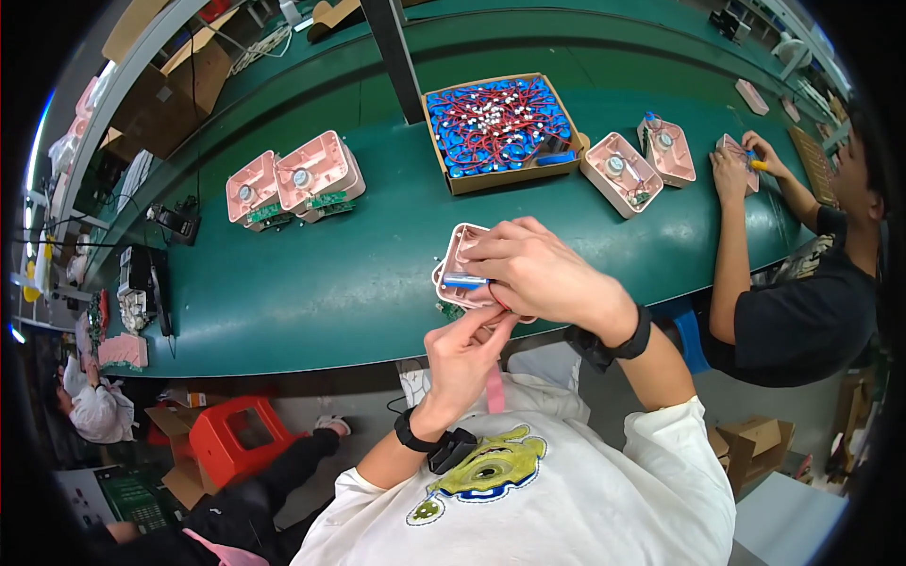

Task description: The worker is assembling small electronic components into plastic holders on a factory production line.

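A pink plastic housing (450, 247) lies on the green bench in front of me, partly covered by my hands. My right hand (552, 274) curls over it from the right, its fingers closed around one end of a blue cylindrical battery (464, 281) inside the housing. A red wire (497, 298) runs from under that hand toward my other fingertips. My left hand (461, 358) is closed, thumb and fingers pinched at the housing's near edge; what lies between them is hidden. Beside the housing, a green circuit board (451, 310) shows in part.
Beyond my hands, a cardboard box (453, 185) holds many blue batteries with red wires. Pink housings with round speakers stand left (322, 170) and right (618, 174). A co-worker (802, 302) handles another pink housing at right. A dark metal post (392, 57) rises behind.
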Demonstrator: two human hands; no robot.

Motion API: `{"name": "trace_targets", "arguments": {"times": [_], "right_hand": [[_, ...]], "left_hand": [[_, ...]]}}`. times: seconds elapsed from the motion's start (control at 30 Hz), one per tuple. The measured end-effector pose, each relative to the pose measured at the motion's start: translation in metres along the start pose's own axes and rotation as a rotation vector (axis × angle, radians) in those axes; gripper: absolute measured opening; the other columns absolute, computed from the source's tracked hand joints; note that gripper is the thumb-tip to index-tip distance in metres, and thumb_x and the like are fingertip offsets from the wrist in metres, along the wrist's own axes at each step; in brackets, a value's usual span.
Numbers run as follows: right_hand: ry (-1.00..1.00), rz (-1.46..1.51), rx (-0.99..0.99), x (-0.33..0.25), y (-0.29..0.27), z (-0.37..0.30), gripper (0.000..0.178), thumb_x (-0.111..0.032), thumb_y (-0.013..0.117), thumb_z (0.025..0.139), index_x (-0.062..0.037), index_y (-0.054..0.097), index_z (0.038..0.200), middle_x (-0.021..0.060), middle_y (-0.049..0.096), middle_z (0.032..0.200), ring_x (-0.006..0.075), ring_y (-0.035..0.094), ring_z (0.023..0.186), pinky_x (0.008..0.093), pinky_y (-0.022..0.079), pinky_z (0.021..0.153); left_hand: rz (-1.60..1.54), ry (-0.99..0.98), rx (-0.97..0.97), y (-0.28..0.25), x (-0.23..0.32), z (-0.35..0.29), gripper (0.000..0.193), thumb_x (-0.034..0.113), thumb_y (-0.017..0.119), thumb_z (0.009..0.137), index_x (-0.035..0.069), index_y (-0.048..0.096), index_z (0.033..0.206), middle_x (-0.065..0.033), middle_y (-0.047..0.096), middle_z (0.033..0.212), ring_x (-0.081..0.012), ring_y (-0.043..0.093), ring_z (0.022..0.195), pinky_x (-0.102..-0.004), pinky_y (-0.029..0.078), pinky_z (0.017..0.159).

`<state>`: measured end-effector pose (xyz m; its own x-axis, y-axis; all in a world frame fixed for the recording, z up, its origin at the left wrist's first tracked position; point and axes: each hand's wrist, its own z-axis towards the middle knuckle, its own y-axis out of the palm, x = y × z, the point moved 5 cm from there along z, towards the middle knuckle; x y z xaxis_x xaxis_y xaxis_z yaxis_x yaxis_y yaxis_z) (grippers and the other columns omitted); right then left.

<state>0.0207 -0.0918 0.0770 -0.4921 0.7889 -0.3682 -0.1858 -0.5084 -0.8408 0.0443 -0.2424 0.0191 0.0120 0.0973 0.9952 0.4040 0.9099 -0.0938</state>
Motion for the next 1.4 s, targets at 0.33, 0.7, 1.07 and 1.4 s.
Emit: {"name": "trace_targets", "arguments": {"times": [0.33,0.7,1.07,1.4], "right_hand": [[0.163,0.277,-0.275,0.008,-0.027,-0.034,0.078,-0.017,0.083,0.079,-0.0067,0.053,0.15,0.0222,0.038,0.164,0.0456,0.036,0.15,0.0533,0.037,0.121],[0.413,-0.091,-0.004,-0.031,0.027,-0.057,0.091,-0.018,0.09,0.074,-0.0023,0.041,0.15,0.0317,0.026,0.165,0.0554,0.028,0.15,0.0575,0.036,0.119],[0.413,0.067,0.309,0.01,-0.005,-0.072,0.084,-0.016,0.092,0.068,0.0021,0.045,0.136,0.0303,0.043,0.149,0.0518,0.044,0.137,0.0553,0.041,0.115],[0.599,-0.397,0.311,0.1,-0.025,-0.116,0.085,-0.02,0.091,0.067,0.0013,0.047,0.137,0.0274,0.048,0.148,0.0447,0.045,0.141,0.0537,0.041,0.113]], "left_hand": [[0.202,0.388,0.069,-0.006,-0.003,0.002,0.018,-0.003,0.085,0.084,-0.003,0.079,0.1,-0.0034,0.063,0.095,-0.0079,0.059,0.067,-0.0217,0.046,0.056],[0.427,0.658,-0.075,-0.023,0.01,-0.008,0.03,-0.01,0.072,0.083,-0.002,0.077,0.111,-0.0118,0.067,0.095,-0.0207,0.066,0.076,-0.0317,0.055,0.066],[0.563,0.489,0.308,-0.111,-0.025,0.018,0.027,-0.003,0.066,0.093,-0.001,0.073,0.119,-0.012,0.067,0.103,-0.0192,0.065,0.088,-0.0298,0.052,0.074],[0.315,0.182,0.149,-0.09,-0.059,0.026,0.052,0.005,0.068,0.099,0.001,0.052,0.148,-0.0112,0.059,0.142,-0.0139,0.063,0.099,-0.0259,0.051,0.08]]}}
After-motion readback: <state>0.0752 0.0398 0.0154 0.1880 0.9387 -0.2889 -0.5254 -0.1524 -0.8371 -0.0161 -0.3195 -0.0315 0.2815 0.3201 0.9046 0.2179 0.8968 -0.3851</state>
